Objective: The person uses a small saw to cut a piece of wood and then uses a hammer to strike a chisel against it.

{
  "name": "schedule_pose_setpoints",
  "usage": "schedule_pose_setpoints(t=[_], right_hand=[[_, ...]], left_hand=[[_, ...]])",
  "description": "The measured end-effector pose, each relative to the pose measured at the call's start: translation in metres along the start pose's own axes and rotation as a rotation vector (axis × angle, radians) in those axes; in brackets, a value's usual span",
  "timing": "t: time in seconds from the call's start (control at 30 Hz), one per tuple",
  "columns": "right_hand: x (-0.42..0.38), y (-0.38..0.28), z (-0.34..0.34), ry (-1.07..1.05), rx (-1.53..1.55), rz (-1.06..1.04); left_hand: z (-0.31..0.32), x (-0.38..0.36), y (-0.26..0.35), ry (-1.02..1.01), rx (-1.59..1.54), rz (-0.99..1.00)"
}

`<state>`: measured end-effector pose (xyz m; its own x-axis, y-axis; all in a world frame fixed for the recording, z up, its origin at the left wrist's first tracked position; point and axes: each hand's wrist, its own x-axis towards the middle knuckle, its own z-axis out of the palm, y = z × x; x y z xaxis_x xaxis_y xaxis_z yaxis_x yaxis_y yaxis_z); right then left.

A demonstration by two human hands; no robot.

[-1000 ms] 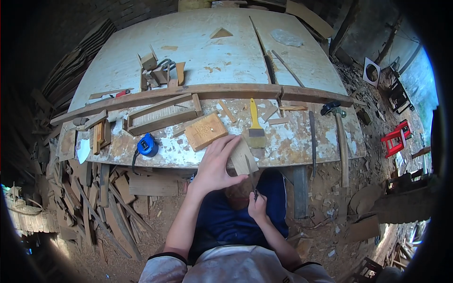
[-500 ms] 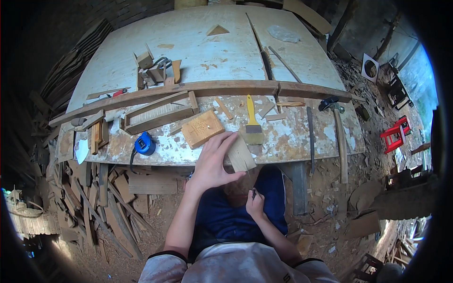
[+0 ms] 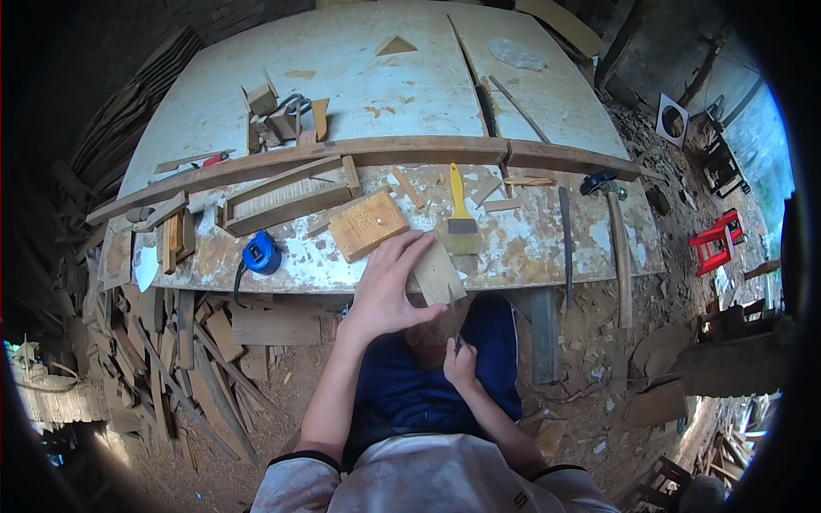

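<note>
On board (image 3: 440, 275), left hand (image 3: 386, 292) spread wide; right hand (image 3: 460, 364) grips tool (image 3: 458, 344), seemingly, mostly hidden.

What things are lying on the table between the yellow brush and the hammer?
In the head view, a long dark bar lies beside the hammer, with small wood pieces between the bar and the brush.

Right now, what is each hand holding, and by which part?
The left hand holds a pale, flat wooden piece by its left side; the right hand grips a slim dark tool by its near end.
</note>
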<state>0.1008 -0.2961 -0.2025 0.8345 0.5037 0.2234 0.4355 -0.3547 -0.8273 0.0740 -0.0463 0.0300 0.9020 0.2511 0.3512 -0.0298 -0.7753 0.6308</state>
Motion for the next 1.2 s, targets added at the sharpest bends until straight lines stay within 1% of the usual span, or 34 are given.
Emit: schedule_pose_setpoints(t=[0.07,0.13,0.2,0.37,0.47,0.6,0.73,0.87,1.0,1.07,1.13,1.17,1.2], right_hand=[[0.000,0.008,0.000,-0.025,0.024,0.022],[0.015,-0.017,-0.013,-0.062,0.031,0.017],[0.006,-0.009,-0.011,-0.082,0.012,0.030],[0.004,-0.001,-0.001,-0.002,0.053,0.053],[0.019,-0.021,-0.011,-0.053,0.011,0.040],[-0.002,0.009,0.002,0.001,0.071,0.035],[0.026,-0.032,-0.018,-0.053,0.040,0.045],[-0.001,0.011,-0.002,-0.021,0.053,0.078],[0.026,-0.031,-0.013,-0.040,0.004,0.030],[0.010,-0.009,-0.004,-0.012,0.002,0.020],[0.007,-0.006,-0.001,0.022,0.016,0.023],[0.007,0.000,0.000,0.016,0.064,0.059],[0.014,-0.013,-0.003,-0.003,0.028,0.058]], left_hand=[[0.000,0.000,0.001,-0.006,-0.001,-0.012],[0.000,0.002,-0.001,-0.001,-0.001,-0.005],[0.001,-0.004,0.000,-0.006,-0.006,-0.013],[-0.002,0.002,0.000,-0.004,-0.011,-0.004],[0.002,-0.004,-0.001,-0.002,-0.013,-0.015],[-0.002,0.002,0.002,-0.005,-0.005,-0.008],[0.001,-0.002,-0.002,0.005,-0.015,0.007],[-0.001,0.000,0.001,-0.030,-0.005,-0.040],[0.001,-0.001,0.000,0.010,-0.011,0.001],[0.001,-0.001,0.001,-0.003,-0.007,-0.011],[0.000,-0.001,0.002,-0.019,-0.005,-0.041],[-0.001,0.001,0.000,-0.009,-0.004,-0.023],[-0.001,0.001,-0.002,-0.004,-0.009,-0.014]])
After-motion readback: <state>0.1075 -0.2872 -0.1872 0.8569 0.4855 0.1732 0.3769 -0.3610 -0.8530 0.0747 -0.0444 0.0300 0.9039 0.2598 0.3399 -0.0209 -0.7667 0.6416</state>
